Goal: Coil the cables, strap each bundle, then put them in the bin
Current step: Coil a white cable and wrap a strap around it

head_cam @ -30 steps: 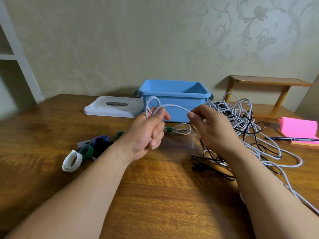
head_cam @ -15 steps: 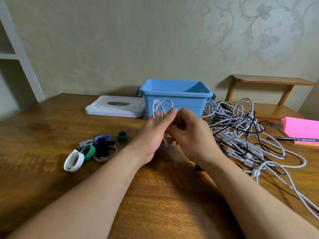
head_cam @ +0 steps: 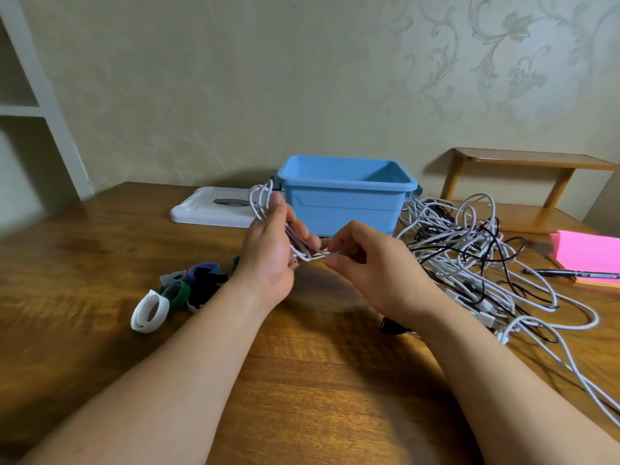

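My left hand (head_cam: 273,250) grips a coiled white cable (head_cam: 260,203) upright, with its loops sticking out above my thumb. My right hand (head_cam: 372,266) pinches the lower end of the same coil, where a small green tip shows at my fingertips. Both hands hover over the table in front of the open blue bin (head_cam: 345,193). A tangled pile of white and black cables (head_cam: 469,256) lies to the right. Several hook-and-loop straps (head_cam: 183,290) in white, green, blue and black lie to the left.
The bin's white lid (head_cam: 208,209) lies flat left of the bin. Pink sticky notes (head_cam: 587,253) and a black pen (head_cam: 570,273) sit at the right edge. A small wooden shelf (head_cam: 530,162) stands behind the cable pile. A white shelf unit (head_cam: 40,105) stands far left.
My hands drew together, wound the last stretch of white cable onto the coil, and the coil now stands taller in my left hand. My right hand moved down to its lower end.
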